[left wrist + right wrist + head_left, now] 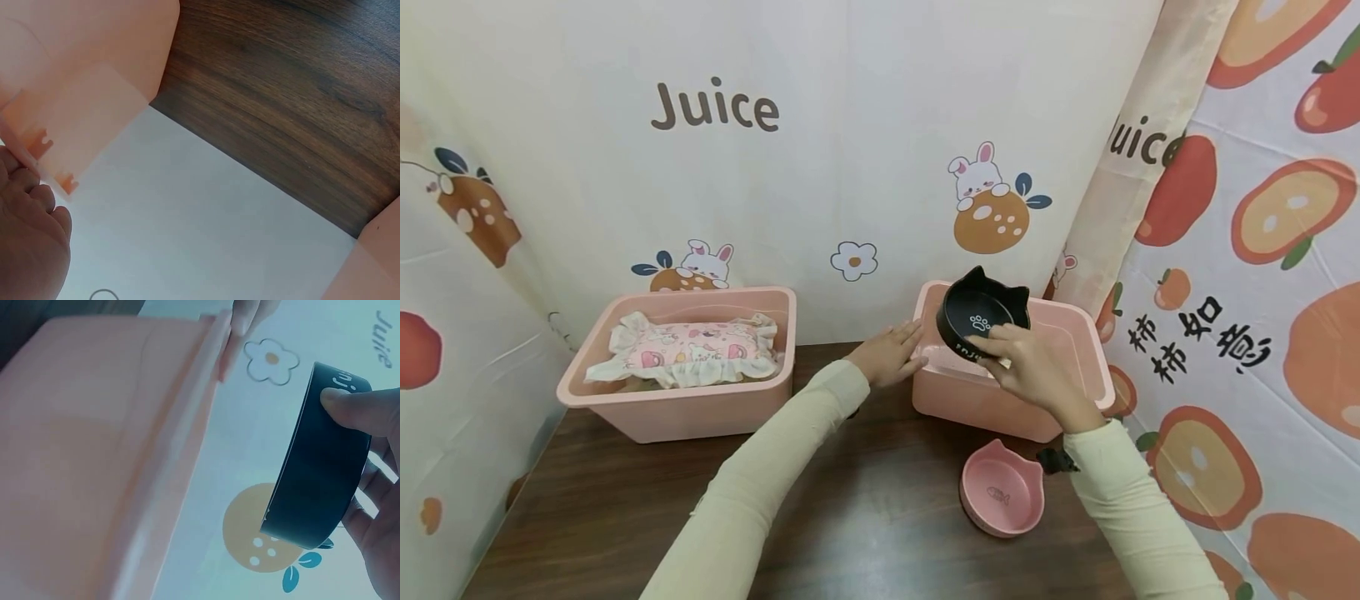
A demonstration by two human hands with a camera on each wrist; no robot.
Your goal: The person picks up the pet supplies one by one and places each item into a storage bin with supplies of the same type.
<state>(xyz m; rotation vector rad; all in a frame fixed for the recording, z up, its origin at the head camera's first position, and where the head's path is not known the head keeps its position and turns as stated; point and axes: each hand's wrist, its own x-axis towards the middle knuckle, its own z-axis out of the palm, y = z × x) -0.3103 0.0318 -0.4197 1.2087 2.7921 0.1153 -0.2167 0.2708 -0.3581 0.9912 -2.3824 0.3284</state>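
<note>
Above the right pink bin [940, 392], my right hand [1030, 367] holds a black cat-eared bowl [966, 304] with a white paw print inside. The bowl is tilted, its inside facing me. In the right wrist view, the thumb presses the black bowl's [315, 462] outer wall near white lettering, fingers on the other side. My left hand [887, 356] touches the left end of that bin's rim with fingers extended; the left wrist view shows its fingers [44, 197] at the bin edge. On the table, a pink cat-eared bowl [1002, 490] with a fish print stands in front of the bin.
Another pink bin [677, 417] stands at the left, holding a frilled pink-and-white cushion [700, 343]. Both bins are on a dark wooden table [865, 517]. A printed curtain [850, 167] hangs directly behind; fruit-patterned cloth [1225, 350] closes off the right side.
</note>
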